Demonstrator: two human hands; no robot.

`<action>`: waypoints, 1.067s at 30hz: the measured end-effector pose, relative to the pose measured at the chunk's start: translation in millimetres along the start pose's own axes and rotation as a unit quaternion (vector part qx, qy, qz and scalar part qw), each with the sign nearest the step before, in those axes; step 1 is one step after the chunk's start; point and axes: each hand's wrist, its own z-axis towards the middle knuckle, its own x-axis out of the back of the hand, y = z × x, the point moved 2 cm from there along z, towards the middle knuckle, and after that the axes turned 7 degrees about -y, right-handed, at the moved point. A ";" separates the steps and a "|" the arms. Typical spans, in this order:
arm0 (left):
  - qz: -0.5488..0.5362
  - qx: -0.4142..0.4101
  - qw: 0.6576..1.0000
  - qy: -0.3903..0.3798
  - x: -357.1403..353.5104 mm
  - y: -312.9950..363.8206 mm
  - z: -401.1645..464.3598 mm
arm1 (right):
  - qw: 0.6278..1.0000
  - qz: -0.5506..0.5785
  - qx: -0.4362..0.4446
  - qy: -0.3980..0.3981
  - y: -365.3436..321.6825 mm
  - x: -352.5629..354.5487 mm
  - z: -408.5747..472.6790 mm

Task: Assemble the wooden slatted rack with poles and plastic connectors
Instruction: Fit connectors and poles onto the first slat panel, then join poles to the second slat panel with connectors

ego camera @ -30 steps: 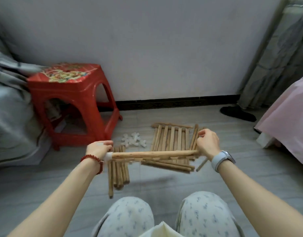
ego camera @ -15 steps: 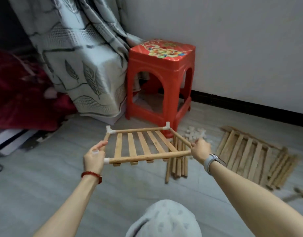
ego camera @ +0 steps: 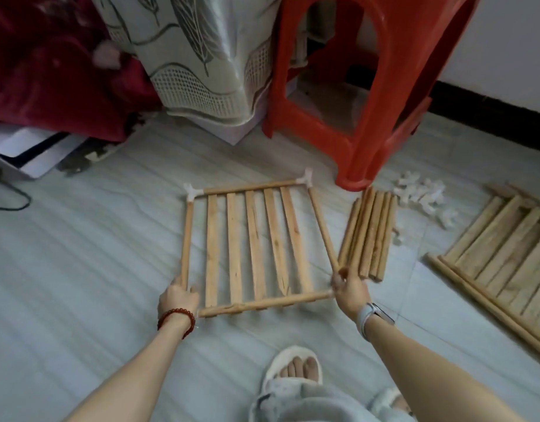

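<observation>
While both hands — left, right — hold it, fingers curl around the slatted frame's near corners.

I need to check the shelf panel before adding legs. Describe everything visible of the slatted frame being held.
The slatted frame is a light wooden rectangle: five flat slats between a far and a near round pole, and a pole along each side. White plastic connectors cap the two far corners. It lies roughly flat, low over or on the grey floor, beside the red stool. The left hand grips the near left corner, the right hand the near right corner, hiding those joints.
</observation>
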 end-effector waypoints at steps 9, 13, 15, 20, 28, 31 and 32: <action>0.183 -0.105 0.977 -0.040 -60.5 35.5 4.4 | 0.983 -0.176 0.035 -0.044 11.8 9.9 14.6; 0.260 -0.264 0.915 -0.159 -103.0 81.9 7.0 | 0.983 -0.171 0.029 0.054 3.7 44.5 44.9; 0.312 -0.296 0.879 -0.206 -123.4 92.4 9.4 | 0.983 -0.177 -0.007 0.054 3.0 52.0 65.2; 0.410 -0.282 0.831 -0.250 -151.7 85.8 21.7 | 0.982 -0.178 -0.056 0.019 12.6 47.3 95.4; 0.441 -0.254 0.823 -0.253 -159.4 94.9 -0.7 | 0.974 -0.213 -0.079 0.014 18.5 73.1 90.8; 0.447 -0.237 0.825 -0.252 -156.1 103.2 -6.0 | 0.978 -0.192 -0.078 0.024 11.2 88.9 76.9; 0.440 -0.239 0.831 -0.244 -155.1 105.3 -8.2 | 0.980 -0.190 -0.057 0.033 8.4 96.4 71.3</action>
